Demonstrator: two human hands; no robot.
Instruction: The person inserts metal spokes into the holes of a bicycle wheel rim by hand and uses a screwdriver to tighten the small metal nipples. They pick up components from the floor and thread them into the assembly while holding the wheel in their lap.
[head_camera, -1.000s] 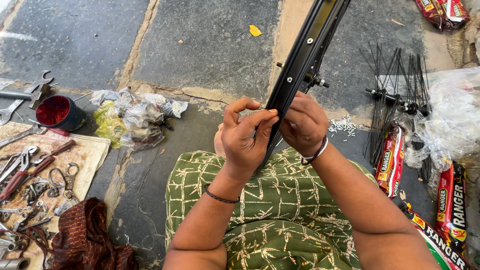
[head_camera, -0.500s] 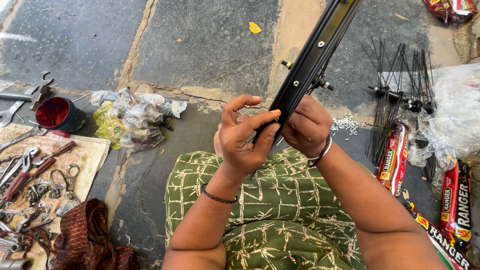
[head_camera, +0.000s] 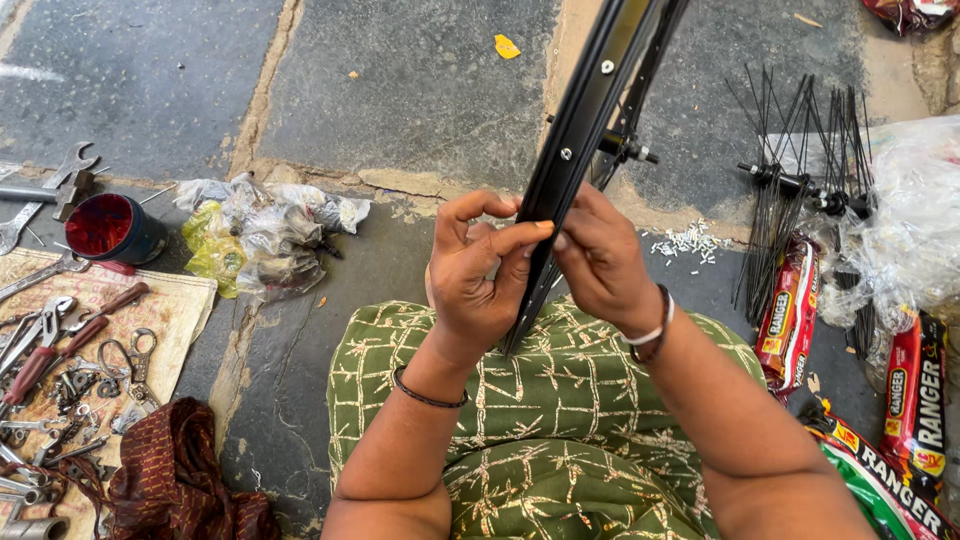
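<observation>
Both hands worked on one black bicycle wheel rim (head_camera: 585, 130), which stood on edge over the lap and ran up and away to the far right, out of frame. Left hand (head_camera: 478, 275) curled against the rim's left face, thumb and forefinger pinched at its edge; whether a small part sat in the pinch could not be told. Right hand (head_camera: 603, 262) closed around the rim's right side. Rim judged stiff, light, smooth metal, likely slippery on the painted face; best held across both side walls, clear of the spoke holes. Right, on the stone floor (head_camera: 400, 90): one bundle of black spokes (head_camera: 795, 170), one scatter of pale spoke nipples (head_camera: 685, 242). Left: one red tin (head_camera: 112, 228), a pile of crumpled plastic bags (head_camera: 262, 232), and many hand tools on a cloth mat (head_camera: 175, 310), too many to count.
</observation>
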